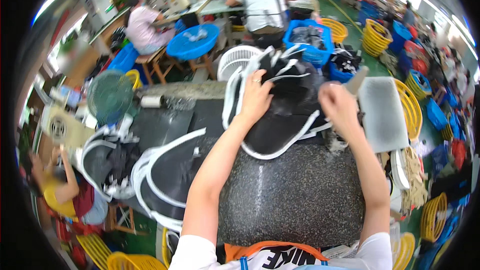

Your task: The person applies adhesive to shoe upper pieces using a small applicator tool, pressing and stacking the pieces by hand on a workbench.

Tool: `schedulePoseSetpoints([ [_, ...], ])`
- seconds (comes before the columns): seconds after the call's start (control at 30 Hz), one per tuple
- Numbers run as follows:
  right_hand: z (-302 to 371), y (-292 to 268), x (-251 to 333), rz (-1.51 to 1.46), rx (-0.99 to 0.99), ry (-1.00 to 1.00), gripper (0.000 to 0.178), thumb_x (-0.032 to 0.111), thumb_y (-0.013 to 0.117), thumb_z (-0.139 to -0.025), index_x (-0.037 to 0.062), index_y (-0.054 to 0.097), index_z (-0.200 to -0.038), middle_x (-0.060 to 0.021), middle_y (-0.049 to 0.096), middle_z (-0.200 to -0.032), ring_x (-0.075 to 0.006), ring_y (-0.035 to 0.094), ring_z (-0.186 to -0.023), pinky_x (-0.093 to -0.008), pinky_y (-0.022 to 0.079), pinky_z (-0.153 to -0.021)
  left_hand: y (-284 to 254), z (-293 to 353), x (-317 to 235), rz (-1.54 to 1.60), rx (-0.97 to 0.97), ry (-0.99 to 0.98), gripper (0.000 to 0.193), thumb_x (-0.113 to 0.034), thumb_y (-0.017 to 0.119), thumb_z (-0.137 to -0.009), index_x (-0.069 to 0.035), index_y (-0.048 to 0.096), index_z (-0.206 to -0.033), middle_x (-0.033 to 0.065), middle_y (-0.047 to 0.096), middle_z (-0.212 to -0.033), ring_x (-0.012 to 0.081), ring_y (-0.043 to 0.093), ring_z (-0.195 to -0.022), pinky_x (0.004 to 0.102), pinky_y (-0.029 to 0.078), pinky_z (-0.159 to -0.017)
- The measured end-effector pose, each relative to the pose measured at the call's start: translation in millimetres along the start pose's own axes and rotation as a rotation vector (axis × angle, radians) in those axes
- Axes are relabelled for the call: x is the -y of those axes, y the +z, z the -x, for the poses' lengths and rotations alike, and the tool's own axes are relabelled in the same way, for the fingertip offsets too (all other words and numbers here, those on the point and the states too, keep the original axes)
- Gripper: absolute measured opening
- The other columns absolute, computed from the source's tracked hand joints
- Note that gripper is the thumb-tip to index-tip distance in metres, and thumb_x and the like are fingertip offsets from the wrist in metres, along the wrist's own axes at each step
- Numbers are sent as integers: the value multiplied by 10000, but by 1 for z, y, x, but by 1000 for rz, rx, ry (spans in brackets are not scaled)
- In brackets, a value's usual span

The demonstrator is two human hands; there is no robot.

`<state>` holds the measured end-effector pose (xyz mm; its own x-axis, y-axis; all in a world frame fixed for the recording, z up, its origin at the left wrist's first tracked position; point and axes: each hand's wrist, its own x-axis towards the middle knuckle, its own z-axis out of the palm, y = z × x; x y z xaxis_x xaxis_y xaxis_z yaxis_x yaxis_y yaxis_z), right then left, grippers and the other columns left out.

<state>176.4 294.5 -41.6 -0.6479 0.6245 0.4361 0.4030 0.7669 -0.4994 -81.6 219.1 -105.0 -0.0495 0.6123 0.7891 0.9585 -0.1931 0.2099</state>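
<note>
A pile of black cut pieces with white edging, like shoe uppers (280, 132), lies on the far part of the speckled dark worktop (295, 195). My left hand (256, 99), with a ring on one finger, is bent over the pile's left side, its fingers closed on a black white-edged piece. To the right of the pile my right hand (339, 104) is raised, its fingers curled and blurred by motion. Whatever it may hold cannot be made out. Just beyond that hand a flat greyish strip (357, 80) sticks up; whether the hand touches it is unclear.
More white-edged black pieces (162, 180) lie to the left, near a green fan (110, 97). A white basket (239, 61) stands behind the pile, a pale grey board (383, 115) at the right. People sit at machines beyond a blue tub (193, 45); another person (62, 185) works at left.
</note>
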Motion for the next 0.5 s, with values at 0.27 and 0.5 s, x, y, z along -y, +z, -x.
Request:
schedulePoseSetpoints([
  [0.27,84,139,11,472,9,-449,645,207,754,-729,294,549,-1335,-67,429,-1457,-336,501,-1108,-482,464,-909,-65,71,-106,119,-58,-304,550,-147,784,-707,-140,559,-1209,204,369,-1417,490,280,-1348,556,288,-1100],
  [0.5,58,154,66,617,28,-155,698,316,783,-719,295,523,-1365,-74,354,-1525,-307,503,-988,-411,466,-740,-280,149,-33,-851,170,-632,584,-378,758,-760,-93,603,-1246,223,566,-1263,420,482,-1235,516,378,-1014],
])
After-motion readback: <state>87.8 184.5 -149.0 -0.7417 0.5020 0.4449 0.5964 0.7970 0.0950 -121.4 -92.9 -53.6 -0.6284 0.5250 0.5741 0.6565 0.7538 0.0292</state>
